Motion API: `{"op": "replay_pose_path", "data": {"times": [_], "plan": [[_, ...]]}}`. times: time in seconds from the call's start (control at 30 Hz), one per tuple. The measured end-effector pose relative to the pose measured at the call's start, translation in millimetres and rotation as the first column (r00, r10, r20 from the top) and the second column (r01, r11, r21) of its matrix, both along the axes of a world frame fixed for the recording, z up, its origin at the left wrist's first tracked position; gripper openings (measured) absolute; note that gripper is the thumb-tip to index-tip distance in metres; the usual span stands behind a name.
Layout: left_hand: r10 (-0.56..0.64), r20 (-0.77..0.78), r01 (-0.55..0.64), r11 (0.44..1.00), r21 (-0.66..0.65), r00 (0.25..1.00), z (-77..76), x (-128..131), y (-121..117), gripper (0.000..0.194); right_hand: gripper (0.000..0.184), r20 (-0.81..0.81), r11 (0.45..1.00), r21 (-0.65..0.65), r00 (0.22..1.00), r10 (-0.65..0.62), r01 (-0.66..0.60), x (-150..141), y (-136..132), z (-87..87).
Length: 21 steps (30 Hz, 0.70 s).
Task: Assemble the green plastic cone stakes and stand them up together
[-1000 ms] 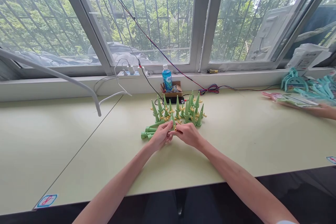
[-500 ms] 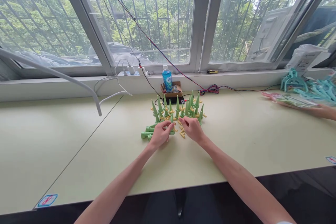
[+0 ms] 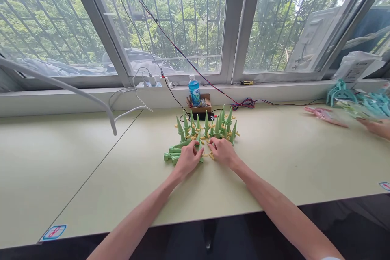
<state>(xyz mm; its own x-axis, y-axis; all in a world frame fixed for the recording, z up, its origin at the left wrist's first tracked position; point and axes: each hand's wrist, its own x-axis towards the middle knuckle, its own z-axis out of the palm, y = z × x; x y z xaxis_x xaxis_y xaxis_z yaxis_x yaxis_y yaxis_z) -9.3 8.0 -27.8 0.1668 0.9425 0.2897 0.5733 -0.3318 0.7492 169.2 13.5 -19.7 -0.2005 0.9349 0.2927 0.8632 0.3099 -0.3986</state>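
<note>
1. A small cardboard box (image 3: 204, 109) sits at the back edge of the desk (image 3: 268, 162), near the middle of its length; a blue bottle (image 3: 194, 91) with a white cap rises from it, and a clear packet (image 3: 204, 101) lies beside the bottle inside.
2. A black phone (image 3: 201, 116) lies flat just in front of the box.
3. Near the right end of the desk's back edge, a translucent plastic bag (image 3: 355, 67) stands behind a pile of teal plastic clips (image 3: 341, 92); its contents are too unclear to name.
4. The left hand (image 3: 189, 156) is partly open, thumb and forefinger curved about an upright green spike (image 3: 200, 145) and touching it; how firmly it is gripped cannot be told.
5. That spike is in the central part of the desk, well apart from the front edge.
6. The right hand (image 3: 224, 152) is loosely curled, its thumb and forefinger close together just above loose yellow pegs (image 3: 211, 156); whether a peg is between the fingertips cannot be told.
7. Beyond both hands, toward the back edge, stands a cluster of green spikes with yellow side pegs (image 3: 217, 126).
8. More green spikes lie on their sides (image 3: 170, 156), just left of the left hand.
9. At the desk's right end, another person's hand (image 3: 378, 127) is near a pink item (image 3: 326, 115).
</note>
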Motion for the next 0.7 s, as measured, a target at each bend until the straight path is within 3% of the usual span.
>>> {"op": "replay_pose_path", "data": {"times": [0.7], "plan": [[0.018, 0.026, -0.021, 0.995, 0.096, 0.999, 9.6, 4.7, -3.7, 0.026, 0.015, 0.106, 0.992, -0.122, 0.994, -0.007, 0.020, -1.2, 2.7, -2.1]]}}
